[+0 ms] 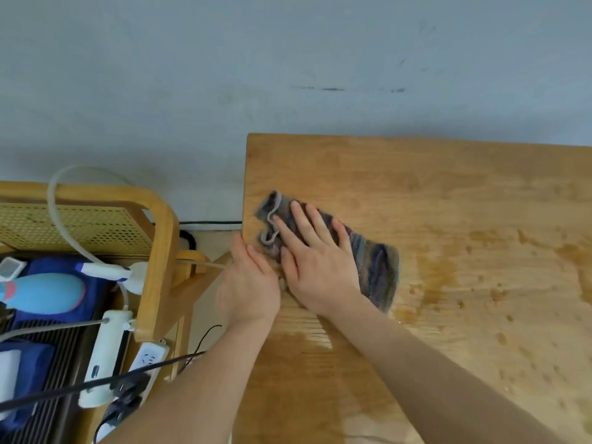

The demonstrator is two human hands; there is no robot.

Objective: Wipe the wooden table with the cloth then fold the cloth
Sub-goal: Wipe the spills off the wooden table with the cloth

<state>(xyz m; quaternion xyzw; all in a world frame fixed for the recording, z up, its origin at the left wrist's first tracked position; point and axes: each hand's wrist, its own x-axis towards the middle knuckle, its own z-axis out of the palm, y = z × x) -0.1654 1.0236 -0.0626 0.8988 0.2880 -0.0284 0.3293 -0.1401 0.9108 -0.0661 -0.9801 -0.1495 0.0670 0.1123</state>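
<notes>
A striped grey, blue and purple cloth lies bunched near the left edge of the wooden table. My right hand presses flat on the cloth with fingers spread, covering its middle. My left hand is cupped at the table's left edge, beside the cloth's near corner and touching my right hand. Whether the left fingers pinch the cloth is hidden. Wet streaks and brown stains mark the table to the right of the cloth.
A wooden chair frame with a cane back stands left of the table. It holds power strips, cables, a white hose and blue items. A grey wall rises behind. A narrow floor gap separates chair and table.
</notes>
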